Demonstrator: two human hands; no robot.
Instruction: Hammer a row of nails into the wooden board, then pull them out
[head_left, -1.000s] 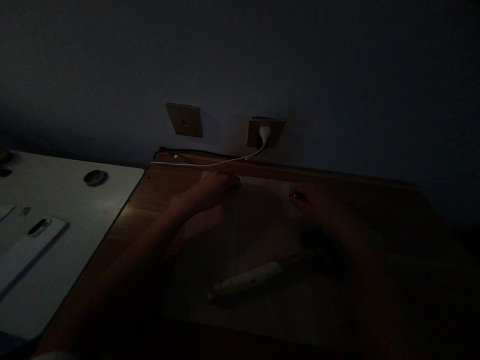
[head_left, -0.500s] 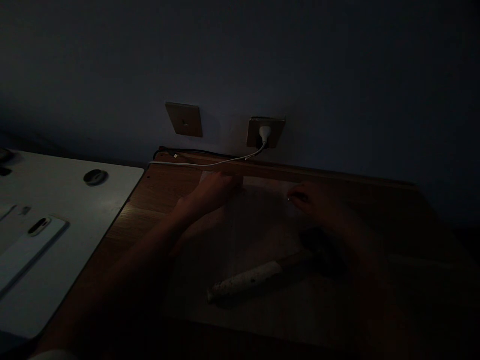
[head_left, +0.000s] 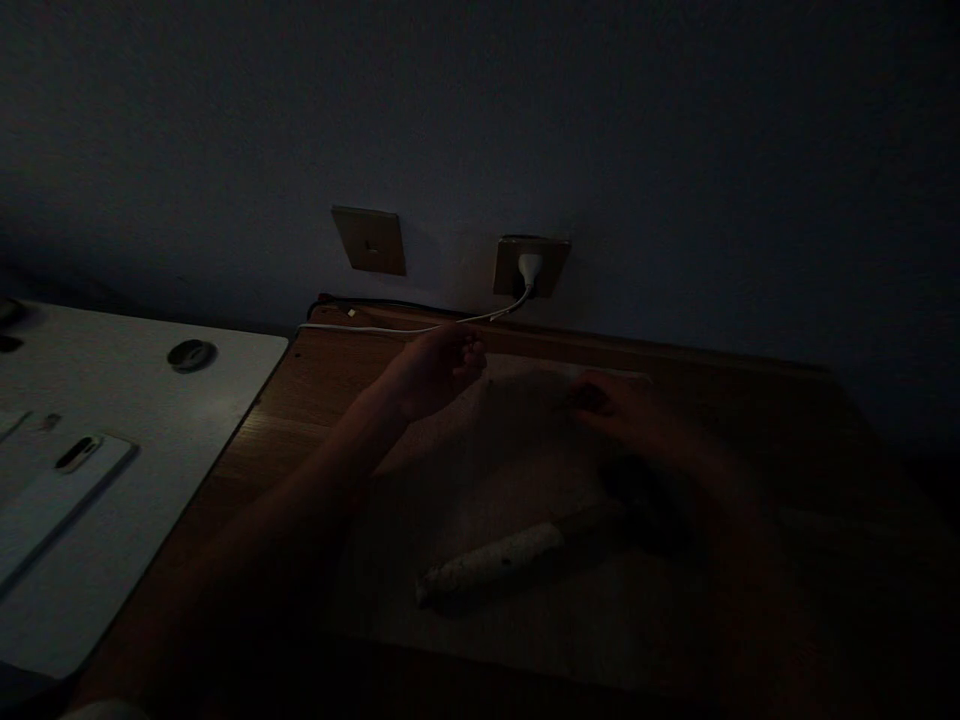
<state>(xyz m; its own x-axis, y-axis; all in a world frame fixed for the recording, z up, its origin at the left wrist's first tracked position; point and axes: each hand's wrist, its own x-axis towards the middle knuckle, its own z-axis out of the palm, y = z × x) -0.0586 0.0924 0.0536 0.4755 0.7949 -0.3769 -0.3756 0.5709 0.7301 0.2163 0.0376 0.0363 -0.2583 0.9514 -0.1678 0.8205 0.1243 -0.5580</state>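
The scene is very dark. My left hand (head_left: 439, 372) is over the far left part of a thin pale sheet (head_left: 480, 450), its fingers curled in and the palm side partly turned up. Whatever those fingers may hold is hidden. Across the sheet, my right hand (head_left: 619, 405) has thumb and fingers brought together above the far right part. Anything between its fingertips is too dark to name. Nearer to me a hammer (head_left: 495, 560) lies slantwise on the sheet, its pale-wrapped handle towards the left and its dark head under my right forearm.
The sheet lies on a wooden tabletop (head_left: 289, 405). A white table (head_left: 172, 450) adjoins at left, bearing a phone (head_left: 71, 505) and a round dark object (head_left: 189, 355). Behind, a white plug (head_left: 530, 268) sits in a wall socket, its cable (head_left: 375, 328) running along the table's back edge.
My left hand has lifted slightly from the sheet and rolled so that its curled fingers show. My right hand has shifted slightly left and down. The hammer has stayed in place.
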